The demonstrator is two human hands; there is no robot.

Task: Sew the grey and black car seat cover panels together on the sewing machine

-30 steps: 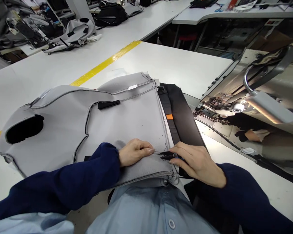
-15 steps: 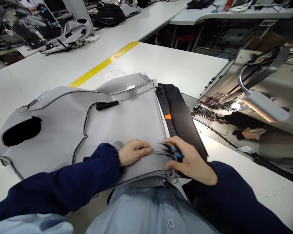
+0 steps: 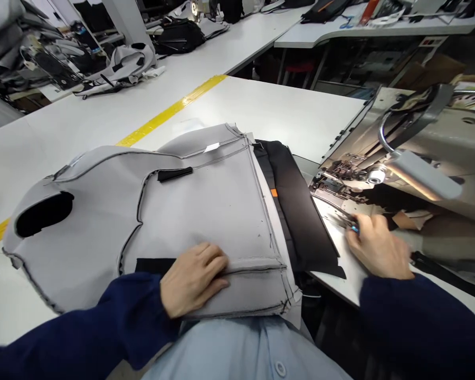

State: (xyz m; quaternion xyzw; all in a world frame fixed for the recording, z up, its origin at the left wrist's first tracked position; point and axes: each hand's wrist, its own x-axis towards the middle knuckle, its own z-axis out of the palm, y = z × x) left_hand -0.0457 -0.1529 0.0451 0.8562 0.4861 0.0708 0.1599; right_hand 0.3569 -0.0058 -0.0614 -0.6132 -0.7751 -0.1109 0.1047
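The grey cover [image 3: 221, 211] is laid on the white table [image 3: 285, 113], under and around the left fingers. Its long axis is directed from left to right: the end with the dark hole [image 3: 43, 214] is pointed to the left, well beyond the left wrist, and the straight, seamed end is pointed towards the right hand [image 3: 380, 245]. By the left hand [image 3: 193, 279] the cover is touched from above; its fingers are bent and close together, but whether cloth is pinched beneath them cannot be told. The blue snips [image 3: 354, 228] are pinched between the right thumb and forefinger, with the blades directed leftward and slightly forward from the fingertips. The blades are blurred, and the rear of the snips is hidden by the hand. Between both hands, a black piece [image 3: 301, 206] is partly hidden under the straight end. Ahead of the right fingers, the sewing machine [image 3: 423, 142] is cut off by the picture's right edge.
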